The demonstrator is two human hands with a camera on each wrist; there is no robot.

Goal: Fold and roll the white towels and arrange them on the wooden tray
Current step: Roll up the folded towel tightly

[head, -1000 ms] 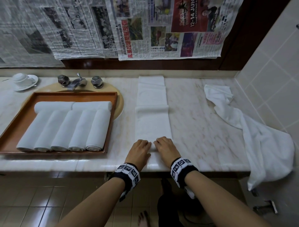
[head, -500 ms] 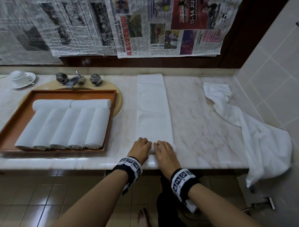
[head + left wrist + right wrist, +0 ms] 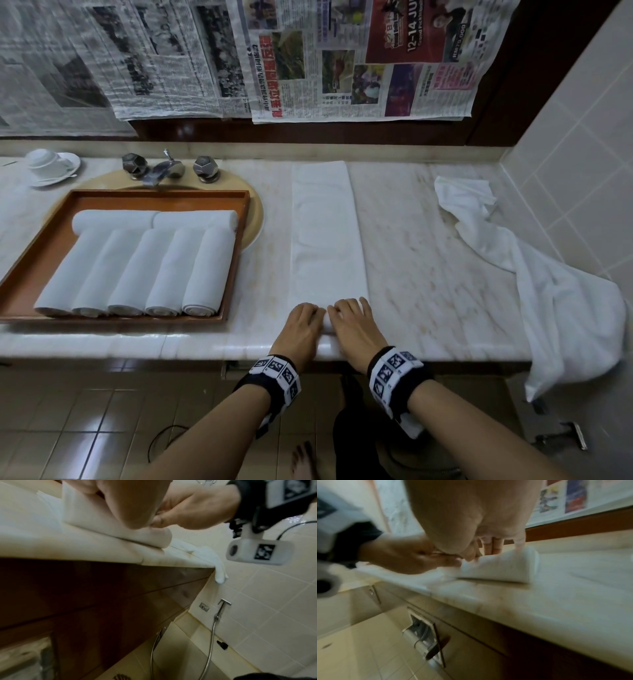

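Fingers of the left hand (image 3: 301, 325) and right hand (image 3: 352, 323) curl around the towel (image 3: 327, 240) roll's near end; the rest stretches beyond them along the worktop (image 3: 428, 257).

Seven rolled towels (image 3: 137, 270) lie in the one wooden tray (image 3: 236, 253): five side by side and two end to end across the far side. One long folded towel (image 3: 327, 233) lies flat on the counter (image 3: 428, 274), and one loose towel (image 3: 534, 270) is draped at the right end. Two hands work at the folded towel, the left hand (image 3: 301, 330) and the right hand (image 3: 352, 325). Two tap knobs (image 3: 134, 165) flank one spout (image 3: 161, 171). One cup (image 3: 44, 160) sits on one saucer (image 3: 66, 171)
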